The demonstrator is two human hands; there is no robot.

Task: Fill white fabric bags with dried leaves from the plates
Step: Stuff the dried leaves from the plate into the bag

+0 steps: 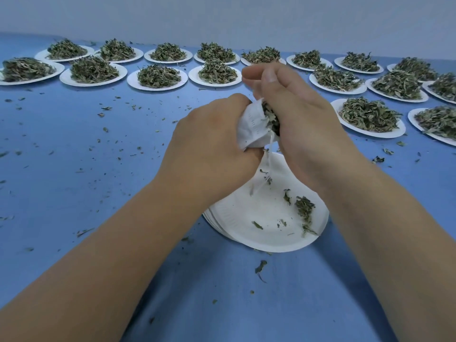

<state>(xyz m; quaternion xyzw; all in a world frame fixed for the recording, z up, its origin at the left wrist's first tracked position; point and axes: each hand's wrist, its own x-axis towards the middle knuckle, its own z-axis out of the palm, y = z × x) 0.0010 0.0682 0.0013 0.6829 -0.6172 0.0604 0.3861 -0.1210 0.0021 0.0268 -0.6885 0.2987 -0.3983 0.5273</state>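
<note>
My left hand (pixel 212 141) grips a small white fabric bag (pixel 251 127) held above the table centre. Against the bag's mouth, my right hand (pixel 296 119) is closed on a clump of dried leaves (pixel 271 119), partly inside the bag. A thin drawstring (pixel 267 164) dangles from the bag. Directly below sits a stack of white paper plates (pixel 266 213); its top plate holds only a few leaf scraps (pixel 304 209).
Several white plates heaped with dried green leaves stand in rows along the far side, such as one (pixel 158 76) at the back and one (pixel 369 117) at the right. Leaf crumbs litter the blue tabletop (pixel 86 156). A pale wall rises behind.
</note>
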